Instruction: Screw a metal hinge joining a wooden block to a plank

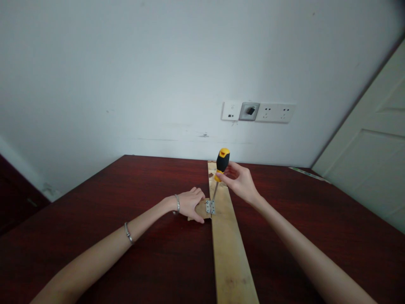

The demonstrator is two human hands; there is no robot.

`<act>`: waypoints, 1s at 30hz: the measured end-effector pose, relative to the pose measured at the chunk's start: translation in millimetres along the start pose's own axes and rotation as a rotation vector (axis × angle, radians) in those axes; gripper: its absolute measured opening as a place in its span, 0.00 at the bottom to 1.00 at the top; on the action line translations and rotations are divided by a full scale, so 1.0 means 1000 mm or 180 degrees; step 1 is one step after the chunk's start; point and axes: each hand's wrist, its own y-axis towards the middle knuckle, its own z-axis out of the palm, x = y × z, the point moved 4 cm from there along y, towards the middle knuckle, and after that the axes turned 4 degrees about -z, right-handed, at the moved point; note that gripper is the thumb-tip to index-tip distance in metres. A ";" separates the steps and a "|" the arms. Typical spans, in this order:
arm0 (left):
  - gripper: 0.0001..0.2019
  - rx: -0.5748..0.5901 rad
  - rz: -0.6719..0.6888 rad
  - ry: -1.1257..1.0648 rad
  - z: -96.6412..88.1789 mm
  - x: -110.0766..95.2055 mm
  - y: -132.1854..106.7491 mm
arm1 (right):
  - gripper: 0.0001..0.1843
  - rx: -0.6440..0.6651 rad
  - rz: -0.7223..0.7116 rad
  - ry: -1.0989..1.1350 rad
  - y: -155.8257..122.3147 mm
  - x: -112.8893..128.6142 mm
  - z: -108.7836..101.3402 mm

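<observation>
Right forearm point(303, 244) foremost, the right hand point(239, 180) grips a screwdriver point(223, 161), tip at the hinge point(210, 206) bridging a plank point(229, 245) on the table point(142, 181) and a small brown piece point(201, 208), which the left hand point(190, 203) clasps.

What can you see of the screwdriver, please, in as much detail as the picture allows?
The screwdriver has a black handle with yellow at its top and lower end, and a slim grey shaft that looks like metal. It stands steeply, handle up, its top leaning slightly toward picture right. The right hand holds it with the fingers around the lower handle. The shaft points down at the metal-looking hinge on the long wooden board; the tip is too small to make out.
</observation>
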 end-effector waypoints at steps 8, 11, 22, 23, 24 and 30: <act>0.34 -0.0022 0.0041 0.0012 -0.001 -0.002 -0.001 | 0.15 0.0056 -0.0075 -0.0066 0.000 0.001 0.000; 0.35 -0.0002 -0.0004 0.0012 -0.001 -0.002 -0.001 | 0.29 0.0061 -0.0135 -0.0019 0.001 0.003 -0.001; 0.35 -0.0025 0.0040 -0.0024 -0.001 0.001 -0.001 | 0.49 0.0327 -0.0311 0.0190 0.001 0.015 -0.003; 0.35 -0.0029 0.0026 -0.0014 -0.001 0.001 -0.001 | 0.49 0.0329 -0.0334 0.0166 0.002 0.017 -0.004; 0.35 -0.0026 0.0016 -0.0002 -0.001 0.001 0.000 | 0.49 0.0338 -0.0350 0.0125 0.002 0.018 -0.005; 0.35 0.0313 -0.0013 0.0258 -0.008 -0.004 0.006 | 0.39 0.0232 -0.0422 -0.0445 0.009 0.024 -0.010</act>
